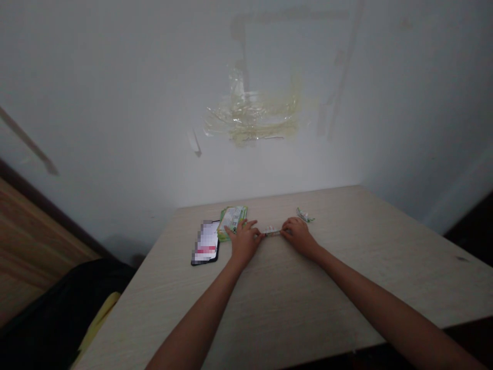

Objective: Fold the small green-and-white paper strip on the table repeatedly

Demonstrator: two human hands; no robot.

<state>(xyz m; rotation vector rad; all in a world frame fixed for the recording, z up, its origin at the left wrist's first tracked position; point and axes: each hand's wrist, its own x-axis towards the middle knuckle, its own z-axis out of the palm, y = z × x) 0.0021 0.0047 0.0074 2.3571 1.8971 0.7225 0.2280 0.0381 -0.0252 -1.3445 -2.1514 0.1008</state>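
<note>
Between my two hands, low over the table, stretches a narrow strip of folded printed paper (271, 232). My left hand (245, 240) pinches its left end between thumb and forefinger, its other fingers spread toward a stack of green and white printed sheets (232, 218). At the strip's right end, my right hand (298, 235) is closed with its fingertips on the paper. Just beyond the right hand lies a small folded green and white paper piece (305, 215). The strip's ends are covered by my fingers.
A smartphone (206, 244) with a lit screen lies left of the sheets. The pale wooden table (292, 308) meets a wall (162, 103) with old tape (254, 115) on it. Dark and yellow cloth (96, 318) is beside the table's left edge.
</note>
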